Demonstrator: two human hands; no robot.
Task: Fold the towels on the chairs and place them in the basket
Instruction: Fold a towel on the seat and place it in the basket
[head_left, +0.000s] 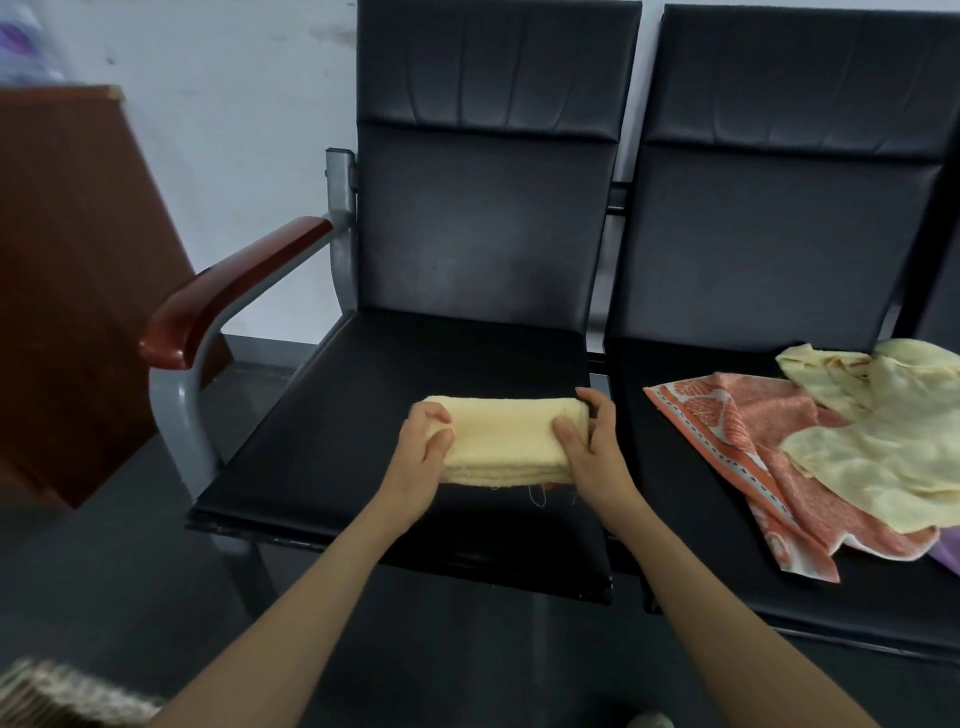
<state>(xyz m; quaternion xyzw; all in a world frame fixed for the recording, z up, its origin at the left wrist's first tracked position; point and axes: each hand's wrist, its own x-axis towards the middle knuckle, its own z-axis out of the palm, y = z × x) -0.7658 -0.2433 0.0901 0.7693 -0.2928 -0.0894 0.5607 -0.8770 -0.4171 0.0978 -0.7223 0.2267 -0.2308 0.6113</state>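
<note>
Left hand (422, 451) and right hand (592, 446) grip folded yellow towel (504, 439); loose towels (862, 457) crowd neighbouring chair (753, 249).

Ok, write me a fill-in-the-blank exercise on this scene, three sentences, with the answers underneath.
1. The left hand and the right hand grip a folded ____ towel.
2. The orange towel lies unfolded on the ____ chair seat.
3. The chair backs are ____ in colour.
Missing words: yellow; right; black.
</note>
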